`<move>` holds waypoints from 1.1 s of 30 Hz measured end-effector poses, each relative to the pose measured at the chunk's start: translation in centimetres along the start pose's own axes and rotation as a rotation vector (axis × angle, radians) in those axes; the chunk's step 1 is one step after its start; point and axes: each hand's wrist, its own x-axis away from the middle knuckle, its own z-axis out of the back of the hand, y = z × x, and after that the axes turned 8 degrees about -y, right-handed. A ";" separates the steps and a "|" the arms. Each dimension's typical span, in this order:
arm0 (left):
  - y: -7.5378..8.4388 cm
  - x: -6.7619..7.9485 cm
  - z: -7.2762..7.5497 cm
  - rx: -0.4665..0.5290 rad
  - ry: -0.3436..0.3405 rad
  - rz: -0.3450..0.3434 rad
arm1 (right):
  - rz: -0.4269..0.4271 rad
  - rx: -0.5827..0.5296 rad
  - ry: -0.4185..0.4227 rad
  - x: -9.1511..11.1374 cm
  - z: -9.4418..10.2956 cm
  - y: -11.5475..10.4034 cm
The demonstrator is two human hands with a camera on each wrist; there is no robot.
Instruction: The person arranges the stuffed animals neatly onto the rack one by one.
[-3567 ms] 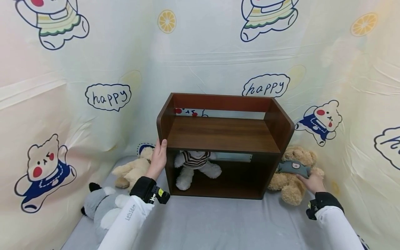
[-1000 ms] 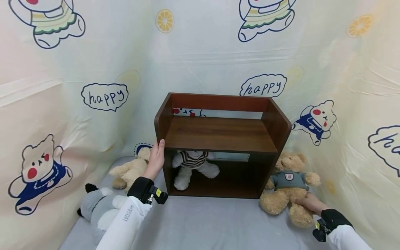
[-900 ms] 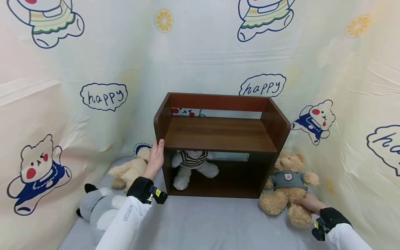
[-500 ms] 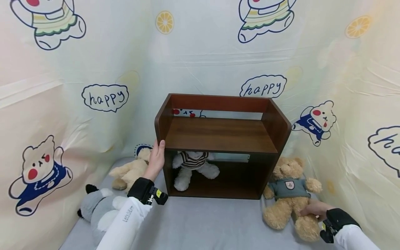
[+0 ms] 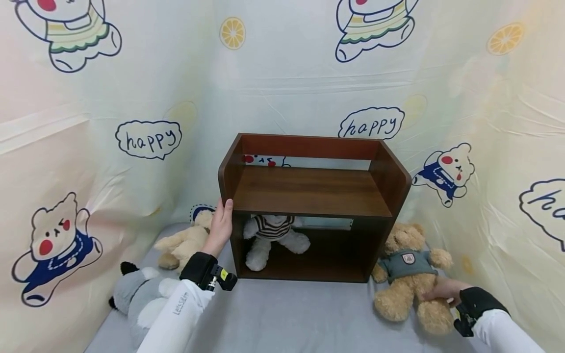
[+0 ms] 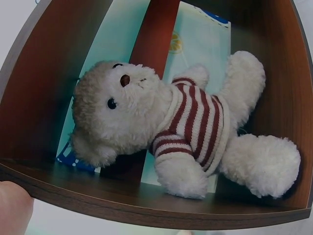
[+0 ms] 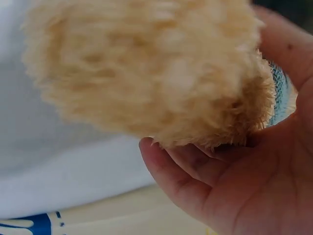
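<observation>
Tan bear sits just outside the right side panel of the brown shelf, long axis running head-away, feet toward the person, with a slight lean (can't tell if it touches the panel). Right hand is the near one, fingers wrapped round the bear's outer leg, so the shelf lies to that hand's left, past the bear's body. Left hand is well apart, straight fingers laid against the shelf's left side, grasping nothing.
</observation>
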 end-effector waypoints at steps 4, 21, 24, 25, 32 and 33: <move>-0.1 0.0 0.0 -0.002 -0.002 0.025 | 0.014 0.057 0.025 0.3 0.6 -0.5; -0.1 0.1 0.0 0.000 -0.005 0.037 | 0.040 0.136 0.068 1.6 2.7 -2.7; -0.2 0.0 0.0 0.007 -0.006 0.022 | 0.015 0.107 0.060 1.3 3.5 -2.5; -0.2 0.0 0.0 0.009 -0.006 0.016 | 0.010 0.097 0.061 1.2 3.8 -2.5; 0.0 0.1 -0.1 0.024 -0.005 -0.015 | -0.004 0.069 0.067 0.9 4.9 -3.0; 0.0 0.1 -0.1 0.024 -0.007 -0.015 | -0.009 0.075 0.068 0.9 5.0 -3.1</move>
